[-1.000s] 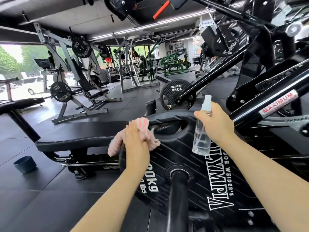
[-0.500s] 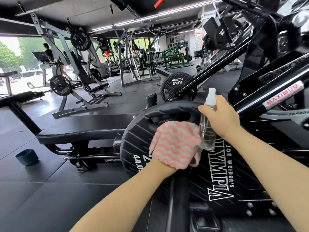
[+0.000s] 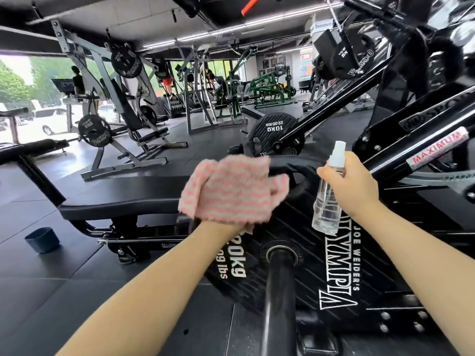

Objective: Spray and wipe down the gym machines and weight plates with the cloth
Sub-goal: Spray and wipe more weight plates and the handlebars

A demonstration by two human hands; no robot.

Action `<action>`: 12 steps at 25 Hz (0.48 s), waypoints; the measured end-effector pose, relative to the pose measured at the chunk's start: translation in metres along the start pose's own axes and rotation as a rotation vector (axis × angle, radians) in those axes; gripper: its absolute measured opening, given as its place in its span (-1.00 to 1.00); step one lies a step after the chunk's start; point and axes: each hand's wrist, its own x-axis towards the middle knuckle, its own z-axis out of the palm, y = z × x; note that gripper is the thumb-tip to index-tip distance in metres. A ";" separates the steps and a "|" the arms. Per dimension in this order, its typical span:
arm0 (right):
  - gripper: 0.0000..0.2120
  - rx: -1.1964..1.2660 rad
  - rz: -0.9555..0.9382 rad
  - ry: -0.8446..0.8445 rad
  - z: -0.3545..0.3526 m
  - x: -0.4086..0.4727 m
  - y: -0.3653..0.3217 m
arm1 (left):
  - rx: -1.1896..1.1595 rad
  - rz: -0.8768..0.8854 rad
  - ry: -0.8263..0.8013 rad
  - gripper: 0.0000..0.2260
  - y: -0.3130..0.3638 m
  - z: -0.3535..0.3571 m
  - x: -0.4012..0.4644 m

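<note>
Head view, taken from left to right: the left hand (image 3: 231, 201) lies hidden under a pink-and-grey striped fluffy cloth (image 3: 231, 191), which drapes over it and is pressed against the upper left face of the big black ribbed 20 kg weight plate (image 3: 295, 227). How the fingers lie beneath the fabric cannot be told, so neither can that grip. The cloth looks soft, light and limp; it will bunch and slide, so it is best handled with a flat palm spreading it wide, or gathered at its middle so the loose corner at the left does not flap.

The plate sits on a thick black steel bar (image 3: 279, 291) through its centre hole and looks heavy and rigid. It should take firm pressure without shifting much, though it may turn on the bar under a sideways wipe. Its moulded handle opening near the top rim is the natural place to steady it.

Further right, the right hand (image 3: 352, 186) is wrapped round the neck of a clear plastic spray bottle with a white nozzle (image 3: 327, 199), held upright just in front of the plate. The bottle seems light and smooth, perhaps slippery if wet, so the grip near the neck suits it.
</note>
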 end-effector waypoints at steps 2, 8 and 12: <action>-0.56 0.027 0.004 0.011 -0.002 -0.003 0.003 | 0.061 0.087 0.160 -0.48 0.023 -0.025 0.003; -0.69 0.194 -0.020 0.099 -0.005 -0.007 0.027 | -0.210 0.004 0.283 -0.35 -0.023 -0.056 0.017; -0.68 0.309 -0.008 0.147 -0.005 -0.010 0.056 | -0.471 -0.133 0.085 -0.24 -0.072 -0.020 -0.001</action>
